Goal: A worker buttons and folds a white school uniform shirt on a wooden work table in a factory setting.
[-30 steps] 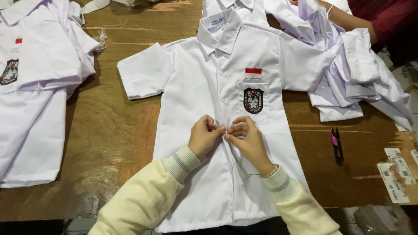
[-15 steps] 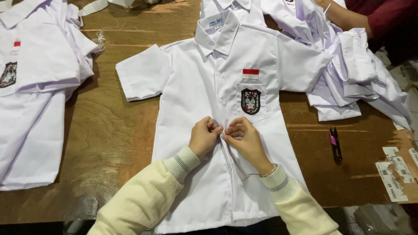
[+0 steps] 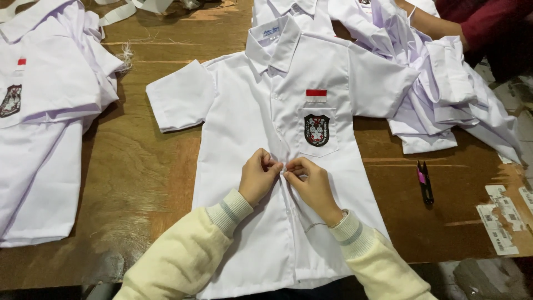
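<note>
Both my left hand (image 3: pixel 258 176) and right hand (image 3: pixel 311 183) stay pinched together on the white shirt (image 3: pixel 261 116) front, barely moved, so this button is not finished

There are 2 hands at work on the cloth, the left hand (image 3: pixel 258 176) and the right hand (image 3: pixel 312 184), and 1 more arm of another person (image 3: pixel 430 23) at 1 o'clock. I count 1 white shirt (image 3: pixel 250 122) spread flat in the middle, 1 more shirt (image 3: pixel 39 128) at 9 o'clock, 1 shirt collar (image 3: pixel 288 8) poking out at 12 o'clock, and 1 heap of white shirts (image 3: pixel 444 94) at 2 o'clock whose number I cannot tell. There is 1 small pair of snips (image 3: pixel 425 182) at 3 o'clock, 2 dark badges (image 3: pixel 317 130) can be seen, and 1 brown table (image 3: pixel 150 161) is under it all.
</note>
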